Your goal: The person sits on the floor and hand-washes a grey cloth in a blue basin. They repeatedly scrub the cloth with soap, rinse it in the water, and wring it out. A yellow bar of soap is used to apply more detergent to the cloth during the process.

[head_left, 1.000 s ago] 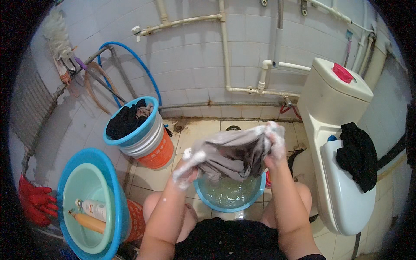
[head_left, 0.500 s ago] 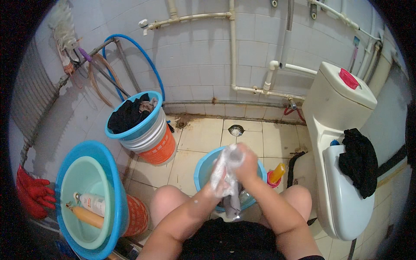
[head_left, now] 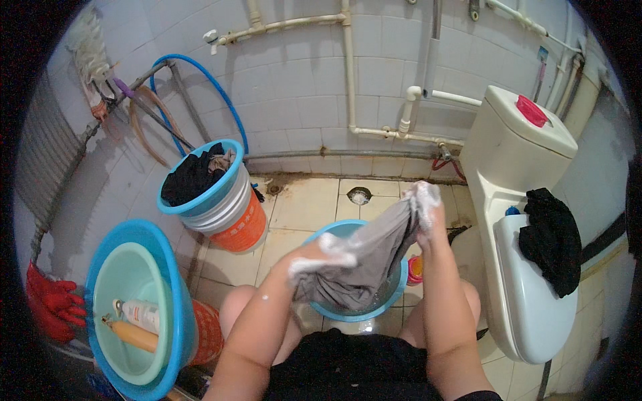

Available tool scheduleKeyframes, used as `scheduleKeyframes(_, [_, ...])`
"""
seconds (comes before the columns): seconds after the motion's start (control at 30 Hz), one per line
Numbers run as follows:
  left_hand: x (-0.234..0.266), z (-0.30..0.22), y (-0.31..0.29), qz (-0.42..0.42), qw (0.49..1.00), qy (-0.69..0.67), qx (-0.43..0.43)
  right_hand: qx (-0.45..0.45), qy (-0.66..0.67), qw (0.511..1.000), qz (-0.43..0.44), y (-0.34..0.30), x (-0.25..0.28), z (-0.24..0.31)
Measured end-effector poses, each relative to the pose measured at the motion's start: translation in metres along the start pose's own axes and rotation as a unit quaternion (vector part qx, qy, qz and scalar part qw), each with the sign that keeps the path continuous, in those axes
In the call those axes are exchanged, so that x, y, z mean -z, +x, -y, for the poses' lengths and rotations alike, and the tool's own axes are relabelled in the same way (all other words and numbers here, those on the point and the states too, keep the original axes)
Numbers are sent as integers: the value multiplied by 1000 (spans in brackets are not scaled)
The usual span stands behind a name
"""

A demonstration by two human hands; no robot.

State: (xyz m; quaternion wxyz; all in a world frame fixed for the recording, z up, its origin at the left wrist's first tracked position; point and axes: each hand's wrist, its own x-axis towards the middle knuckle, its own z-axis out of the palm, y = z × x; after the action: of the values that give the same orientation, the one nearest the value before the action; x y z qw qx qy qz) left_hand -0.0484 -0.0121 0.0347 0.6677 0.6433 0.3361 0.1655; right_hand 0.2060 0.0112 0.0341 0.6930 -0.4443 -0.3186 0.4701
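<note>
A wet grey garment (head_left: 364,264) is stretched between my hands above a light blue basin (head_left: 394,299) on the floor between my knees. White suds coat both hands. My left hand (head_left: 319,255) is closed on the garment's left edge, its fingers partly covered by foam. Raised higher and farther off, my right hand (head_left: 428,208) grips the opposite end. The cloth's lower folds hang over the basin, hiding much of its inside; some water shows at the right. I cannot make out what sort of garment it is.
At left, a pale green tub (head_left: 160,294) with bottles sits inside a blue basin (head_left: 100,240). Dark clothes (head_left: 194,177) fill another basin on a white bucket (head_left: 244,230). A toilet (head_left: 528,281) with a black garment (head_left: 552,240) stands right. A red container (head_left: 414,271) is beside my basin.
My hands were together over the basin with the foamy grey garment bunched up. Now they are apart, the right one farther out and to the right, and the cloth is spread between them.
</note>
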Motion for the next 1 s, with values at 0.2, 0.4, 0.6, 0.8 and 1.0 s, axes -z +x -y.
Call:
scheduleKeyframes(0.2, [20,-40,-56,-189,839,-467,-205,9,-49,995,-87,6,33,18])
scheduleKeyframes(0.4, [29,-51,-58,-210,764,-568,-224,-75,-174,979,-74,1,22,13])
scheduleKeyframes(0.6, [43,-32,-45,-107,732,-648,-178,63,-334,922,-187,10,18,-54])
scheduleKeyframes(0.8, [18,-49,-38,-137,755,-619,-165,143,-376,904,145,-72,-42,-70])
scheduleKeyframes(1.0, [9,-39,-27,-151,759,-616,-148,99,-334,899,265,-122,-57,-80])
